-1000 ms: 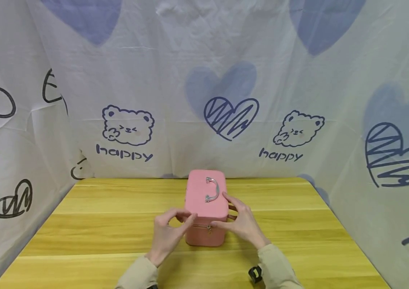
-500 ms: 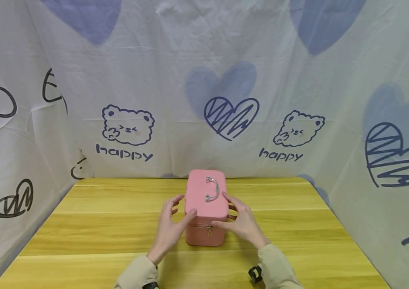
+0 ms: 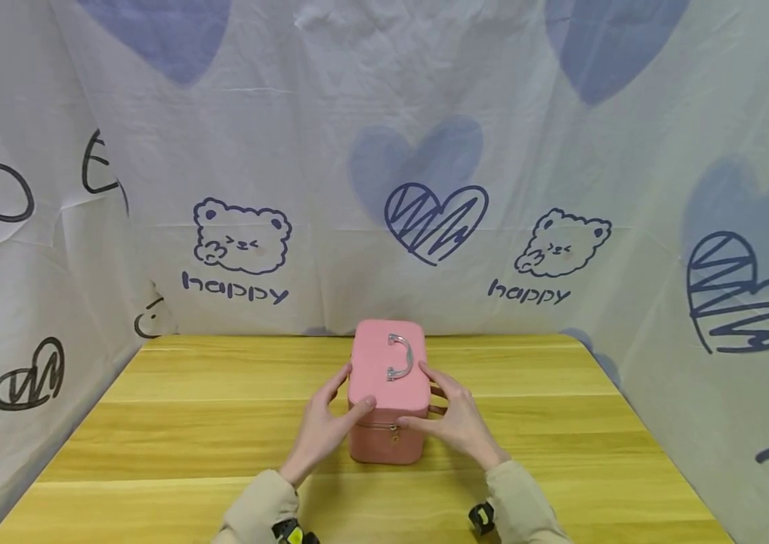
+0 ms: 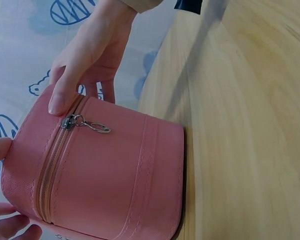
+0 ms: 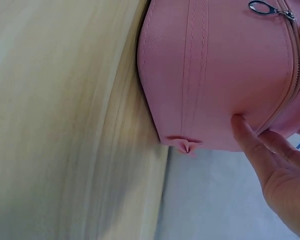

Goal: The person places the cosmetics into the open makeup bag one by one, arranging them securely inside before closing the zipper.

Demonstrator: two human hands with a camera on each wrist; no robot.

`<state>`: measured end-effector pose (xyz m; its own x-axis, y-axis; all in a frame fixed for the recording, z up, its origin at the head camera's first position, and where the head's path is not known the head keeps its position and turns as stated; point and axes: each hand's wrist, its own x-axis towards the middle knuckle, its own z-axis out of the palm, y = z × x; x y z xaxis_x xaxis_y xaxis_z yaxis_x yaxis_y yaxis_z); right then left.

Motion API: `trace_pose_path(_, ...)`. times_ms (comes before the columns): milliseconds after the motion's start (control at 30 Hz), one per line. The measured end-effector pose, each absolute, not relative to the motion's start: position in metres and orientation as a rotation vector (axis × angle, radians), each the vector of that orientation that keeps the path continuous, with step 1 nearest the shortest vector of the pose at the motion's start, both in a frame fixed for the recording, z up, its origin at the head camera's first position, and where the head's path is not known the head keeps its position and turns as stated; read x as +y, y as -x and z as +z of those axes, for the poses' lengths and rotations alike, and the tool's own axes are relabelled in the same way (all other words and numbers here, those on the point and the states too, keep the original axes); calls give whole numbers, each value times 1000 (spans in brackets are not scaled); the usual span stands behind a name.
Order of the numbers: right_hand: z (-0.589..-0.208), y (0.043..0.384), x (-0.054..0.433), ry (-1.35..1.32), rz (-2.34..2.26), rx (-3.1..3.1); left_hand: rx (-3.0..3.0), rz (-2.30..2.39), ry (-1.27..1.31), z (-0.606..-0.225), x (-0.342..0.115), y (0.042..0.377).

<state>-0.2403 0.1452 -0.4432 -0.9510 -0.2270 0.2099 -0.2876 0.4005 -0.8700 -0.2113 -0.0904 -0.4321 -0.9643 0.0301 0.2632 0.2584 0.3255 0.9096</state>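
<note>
A pink makeup case [image 3: 390, 378] with a silver handle [image 3: 401, 357] on its lid stands on the table. Its zipper runs round the front below the lid, and the zipper pull [image 4: 94, 126] hangs at the front. My left hand [image 3: 322, 429] holds the case's left front corner, thumb on the lid's front edge and fingers along the left side. Opposite it, my right hand [image 3: 455, 419] grips the right front corner, its thumb beside the zipper pull. In the right wrist view, fingertips [image 5: 238, 121] press the right side below the zipper. The lid is down.
The wooden table [image 3: 208, 423] spreads out on both sides of the case. A white cloth [image 3: 330, 151] printed with hearts and bears hangs behind and along both sides. Black bands [image 3: 481, 518] show at the sleeves.
My left hand has uncurled from near the front corner, spread its fingers, and come in against the left side of the case. My right hand and the case look unmoved.
</note>
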Motion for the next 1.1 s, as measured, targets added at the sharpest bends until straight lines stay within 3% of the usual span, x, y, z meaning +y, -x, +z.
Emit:
trace_pose_path(467, -432, 230, 157, -517, 1537, -2700, -2433, -1654, 235, -429, -90, 214)
trace_pose_path(600, -432, 226, 159, -547, 1339, -2639, -2421, -1648, 226, -430, -89, 212)
trace_pose_path(900, -433, 212, 148, -891, 746, -2497, -2395, -1673, 232, -431, -92, 213)
trace_pose_path(1100, -434, 203, 134, -874, 488, -2600, -2391, -1684, 233, -432, -93, 213)
